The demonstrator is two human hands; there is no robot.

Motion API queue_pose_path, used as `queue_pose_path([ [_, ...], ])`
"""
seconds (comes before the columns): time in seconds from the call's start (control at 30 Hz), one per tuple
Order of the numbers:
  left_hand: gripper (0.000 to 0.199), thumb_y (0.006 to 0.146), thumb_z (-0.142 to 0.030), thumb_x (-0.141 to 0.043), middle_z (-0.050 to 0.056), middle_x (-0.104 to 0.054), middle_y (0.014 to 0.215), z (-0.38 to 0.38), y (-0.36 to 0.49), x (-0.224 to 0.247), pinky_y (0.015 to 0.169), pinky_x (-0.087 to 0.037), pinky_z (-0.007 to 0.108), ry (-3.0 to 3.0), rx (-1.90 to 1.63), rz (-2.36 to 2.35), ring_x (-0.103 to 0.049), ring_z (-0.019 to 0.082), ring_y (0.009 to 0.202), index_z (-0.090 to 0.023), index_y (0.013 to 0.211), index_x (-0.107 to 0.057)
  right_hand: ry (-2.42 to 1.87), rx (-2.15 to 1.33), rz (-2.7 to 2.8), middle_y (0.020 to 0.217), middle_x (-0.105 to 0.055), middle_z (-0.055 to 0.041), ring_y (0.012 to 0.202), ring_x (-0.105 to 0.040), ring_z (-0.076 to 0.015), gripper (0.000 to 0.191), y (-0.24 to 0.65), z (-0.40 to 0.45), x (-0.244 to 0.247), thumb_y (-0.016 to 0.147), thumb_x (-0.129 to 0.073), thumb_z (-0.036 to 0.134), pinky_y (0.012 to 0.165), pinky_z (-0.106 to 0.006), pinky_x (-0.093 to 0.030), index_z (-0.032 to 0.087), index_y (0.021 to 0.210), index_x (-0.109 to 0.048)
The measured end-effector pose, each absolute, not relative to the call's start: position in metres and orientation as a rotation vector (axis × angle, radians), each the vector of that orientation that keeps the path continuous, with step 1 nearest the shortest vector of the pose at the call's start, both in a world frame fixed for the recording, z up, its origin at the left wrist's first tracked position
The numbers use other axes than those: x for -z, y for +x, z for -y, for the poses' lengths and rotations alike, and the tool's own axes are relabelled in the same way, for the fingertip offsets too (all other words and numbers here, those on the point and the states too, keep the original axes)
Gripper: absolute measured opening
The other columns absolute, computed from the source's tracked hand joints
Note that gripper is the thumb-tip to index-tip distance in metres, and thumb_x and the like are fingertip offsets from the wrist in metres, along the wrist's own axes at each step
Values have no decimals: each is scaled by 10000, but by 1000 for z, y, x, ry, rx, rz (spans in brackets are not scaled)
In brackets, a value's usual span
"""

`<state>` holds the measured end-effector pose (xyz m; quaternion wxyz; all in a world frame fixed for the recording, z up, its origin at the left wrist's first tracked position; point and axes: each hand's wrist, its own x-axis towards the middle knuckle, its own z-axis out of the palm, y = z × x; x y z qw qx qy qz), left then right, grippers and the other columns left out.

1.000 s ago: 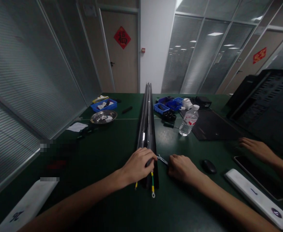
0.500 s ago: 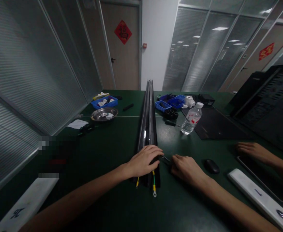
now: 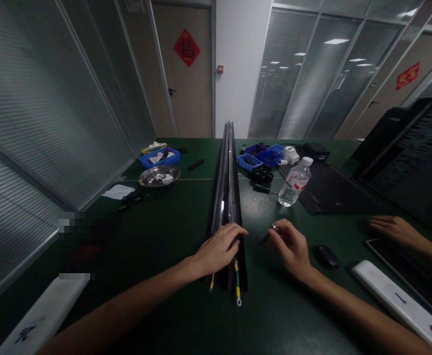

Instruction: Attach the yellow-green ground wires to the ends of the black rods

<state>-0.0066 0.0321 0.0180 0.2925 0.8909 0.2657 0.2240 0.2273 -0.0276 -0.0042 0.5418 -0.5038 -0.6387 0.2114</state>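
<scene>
A long dark metal profile [image 3: 222, 197] runs away from me down the middle of the green table. My left hand [image 3: 219, 250] lies over its near end, fingers curved across it; whether it grips anything underneath is hidden. Yellow-green wires with a ring terminal [image 3: 239, 301] stick out below that hand. To the right of the profile, my right hand [image 3: 289, 246] is raised slightly with thumb and fingers pinched on a small metal tool [image 3: 265, 240], blurred and partly covered.
A water bottle [image 3: 295, 182], a screwdriver [image 3: 262, 188] and blue bins [image 3: 250, 162] stand beyond my right hand. A mouse [image 3: 326, 256] and another person's hand [image 3: 396, 231] are at the right. A metal dish [image 3: 159, 176] lies at the left.
My right hand has lifted and turned, with the small tool moving along with it away from the table surface. My left hand has stayed nearly in place on the profile.
</scene>
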Motion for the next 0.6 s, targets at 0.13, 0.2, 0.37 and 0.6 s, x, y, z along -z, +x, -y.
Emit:
queue_pose_path([
  [0.13, 256, 927, -96, -434, 37, -624, 1105, -30, -7, -22, 1029, -420, 401, 2474, -579, -758, -577, 187, 1087, -209, 1102, -582, -1014, -685, 1282, 864, -598, 3, 527, -560, -96, 156, 202, 24, 13, 1000, -499, 377, 443, -214, -487, 238, 1039, -441],
  [0.2, 239, 879, -86, -475, 21, -644, 1034, -27, -8, -26, 1061, -369, 433, 2527, -520, -775, -587, 190, 1038, -210, 1049, -589, -991, -797, 1312, 835, -606, 5, 546, -579, -104, 170, 191, 20, 18, 998, -505, 386, 454, -213, -500, 234, 1031, -435],
  [0.37, 152, 825, -233, -611, 42, -635, 1029, -15, -13, -32, 1140, -240, 511, 2609, -444, -837, -573, 237, 1073, -200, 973, -610, -1033, -857, 1365, 693, -586, 39, 505, -566, -103, 219, 179, 13, 28, 963, -569, 407, 438, -194, -464, 218, 1015, -471],
  [0.6, 128, 818, -310, -674, 34, -657, 883, -16, -8, -26, 1142, -191, 573, 2653, -340, -842, -534, 278, 1131, -199, 771, -631, -1008, -887, 1433, 683, -598, 37, 497, -563, -99, 221, 178, 11, 24, 952, -592, 405, 459, -194, -469, 208, 1012, -511],
])
